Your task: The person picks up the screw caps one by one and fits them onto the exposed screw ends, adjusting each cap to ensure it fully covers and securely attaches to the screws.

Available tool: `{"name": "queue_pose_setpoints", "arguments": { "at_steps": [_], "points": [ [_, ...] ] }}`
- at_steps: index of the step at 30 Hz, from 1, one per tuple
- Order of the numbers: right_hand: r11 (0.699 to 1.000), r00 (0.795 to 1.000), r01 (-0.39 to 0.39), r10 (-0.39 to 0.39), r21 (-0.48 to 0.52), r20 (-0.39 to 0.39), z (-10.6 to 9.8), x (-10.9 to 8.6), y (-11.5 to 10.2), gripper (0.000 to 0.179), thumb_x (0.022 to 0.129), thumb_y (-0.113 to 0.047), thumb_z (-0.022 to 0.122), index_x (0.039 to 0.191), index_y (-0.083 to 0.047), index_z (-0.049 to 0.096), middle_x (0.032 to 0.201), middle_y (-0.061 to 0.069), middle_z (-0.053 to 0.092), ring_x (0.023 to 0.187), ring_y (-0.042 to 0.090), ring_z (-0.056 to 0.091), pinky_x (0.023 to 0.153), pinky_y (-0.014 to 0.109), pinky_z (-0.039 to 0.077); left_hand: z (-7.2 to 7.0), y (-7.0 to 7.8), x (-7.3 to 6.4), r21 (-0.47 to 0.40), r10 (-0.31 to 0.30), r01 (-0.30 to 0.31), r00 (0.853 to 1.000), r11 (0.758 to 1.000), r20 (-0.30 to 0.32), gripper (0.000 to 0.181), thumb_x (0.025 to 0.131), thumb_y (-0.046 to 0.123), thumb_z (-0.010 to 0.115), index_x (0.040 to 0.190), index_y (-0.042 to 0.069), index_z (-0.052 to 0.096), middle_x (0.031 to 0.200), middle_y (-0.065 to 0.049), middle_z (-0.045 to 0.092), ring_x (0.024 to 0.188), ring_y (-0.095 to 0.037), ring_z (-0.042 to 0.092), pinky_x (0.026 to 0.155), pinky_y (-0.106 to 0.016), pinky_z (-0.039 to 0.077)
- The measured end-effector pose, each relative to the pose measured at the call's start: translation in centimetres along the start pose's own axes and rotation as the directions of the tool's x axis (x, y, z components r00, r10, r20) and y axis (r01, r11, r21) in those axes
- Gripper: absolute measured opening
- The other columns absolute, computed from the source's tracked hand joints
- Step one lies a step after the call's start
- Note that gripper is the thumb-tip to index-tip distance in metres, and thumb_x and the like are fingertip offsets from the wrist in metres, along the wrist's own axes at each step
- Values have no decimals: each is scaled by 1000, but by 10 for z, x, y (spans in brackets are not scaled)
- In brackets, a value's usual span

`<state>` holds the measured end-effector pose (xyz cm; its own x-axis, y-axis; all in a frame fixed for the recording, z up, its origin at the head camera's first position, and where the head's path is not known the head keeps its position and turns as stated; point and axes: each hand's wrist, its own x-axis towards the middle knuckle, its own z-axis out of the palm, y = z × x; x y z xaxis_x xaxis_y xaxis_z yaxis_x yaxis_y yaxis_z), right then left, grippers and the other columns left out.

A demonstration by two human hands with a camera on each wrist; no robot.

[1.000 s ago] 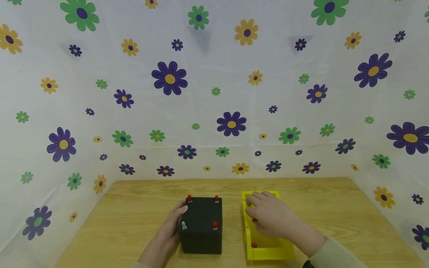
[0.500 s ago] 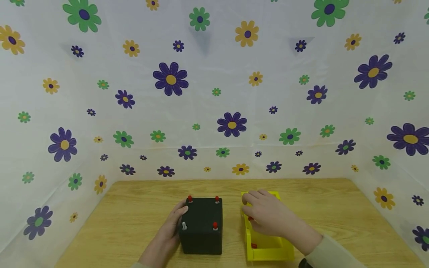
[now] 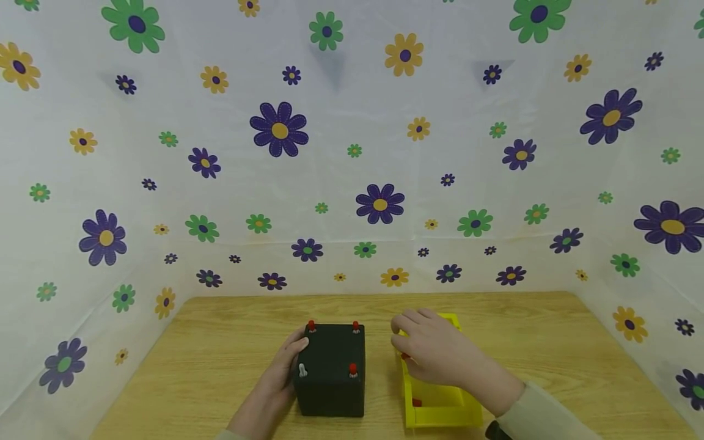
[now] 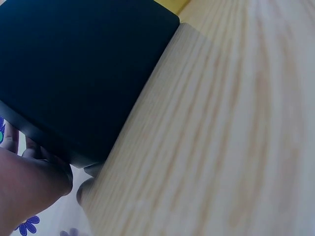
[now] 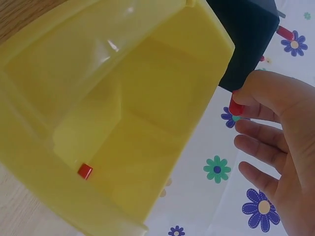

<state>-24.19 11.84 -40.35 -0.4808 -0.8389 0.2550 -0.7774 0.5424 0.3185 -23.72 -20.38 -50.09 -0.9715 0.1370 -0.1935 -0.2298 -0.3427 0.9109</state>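
Observation:
A black box (image 3: 330, 397) stands on the table with toggle switches on its top. Three switches wear red caps (image 3: 352, 369); the near-left toggle lever (image 3: 302, 370) is bare silver metal. My left hand (image 3: 277, 370) grips the box's left side, thumb at the top edge, most fingers hidden behind it. Over the left rim of the yellow bin (image 3: 448, 418) is my right hand (image 3: 434, 348). Between thumb and forefinger it pinches a red toggle cap (image 5: 236, 105), clearest in the right wrist view. Another red cap (image 5: 84, 171) lies on the bin's floor.
The wooden table (image 3: 220, 342) ends at a white flowered sheet (image 3: 341, 171), which rises at the back and both sides. A narrow strip of table separates box and bin. The bin's walls stand up around the loose cap.
My right hand has risen slightly and shifted left, from inside the bin to over its left rim, carrying the pinched red cap. The left hand and box have stayed put.

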Motion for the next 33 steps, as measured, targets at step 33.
{"name": "queue_pose_setpoints", "arguments": {
  "at_steps": [33],
  "points": [
    [999, 997, -13, 15, 30, -78, -12, 21, -5, 20, 85, -28, 85, 96, -22, 69, 113, -2, 70, 107, 18, 62, 93, 31, 53, -2, -1, 2, 10, 3, -3, 1000, 1000, 9, 53, 105, 27, 53, 155, 17, 40, 124, 15, 67, 116, -5, 64, 99, -25, 53]
  ]
}}
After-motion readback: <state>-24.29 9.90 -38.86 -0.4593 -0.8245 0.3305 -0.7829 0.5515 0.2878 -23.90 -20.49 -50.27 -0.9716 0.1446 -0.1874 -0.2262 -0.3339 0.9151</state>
